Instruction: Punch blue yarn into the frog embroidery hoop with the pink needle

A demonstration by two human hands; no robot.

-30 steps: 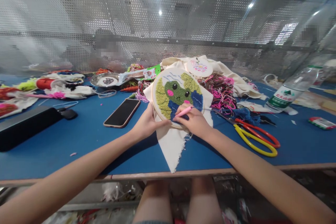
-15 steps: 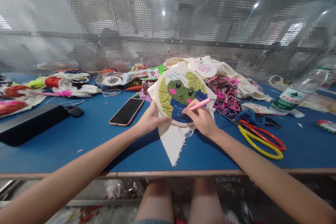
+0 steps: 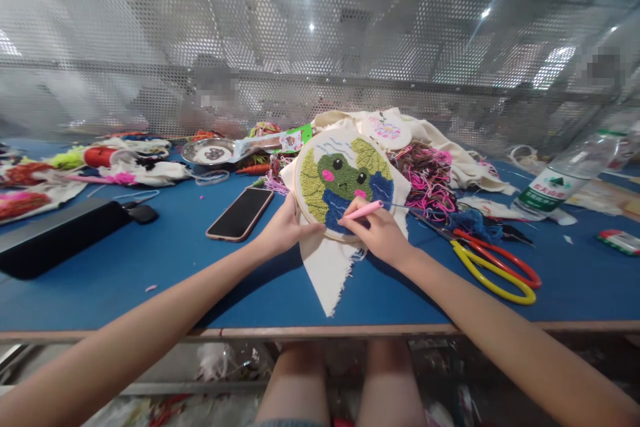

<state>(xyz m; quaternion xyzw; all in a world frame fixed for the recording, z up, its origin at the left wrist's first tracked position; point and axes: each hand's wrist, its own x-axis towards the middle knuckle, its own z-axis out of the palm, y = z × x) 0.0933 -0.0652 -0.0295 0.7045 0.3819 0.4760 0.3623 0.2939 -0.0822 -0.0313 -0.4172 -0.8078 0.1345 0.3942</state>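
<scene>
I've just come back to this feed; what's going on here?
The person's left hand grips the lower left of an embroidery hoop with a frog design. The right hand holds a pink punch needle at the blue area below the frog. A phone and red-and-yellow-handled scissors lie on the blue table, neither in hand.

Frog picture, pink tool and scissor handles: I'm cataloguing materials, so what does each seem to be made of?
Frog picture: apparently matte yarn, judging by its nubbly surface, on pale fabric with a frayed edge.
Pink tool: probably smooth plastic, given its even colour.
Scissor handles: perhaps plastic or plastic-coated, with a slight sheen on rounded red and yellow loops.
</scene>
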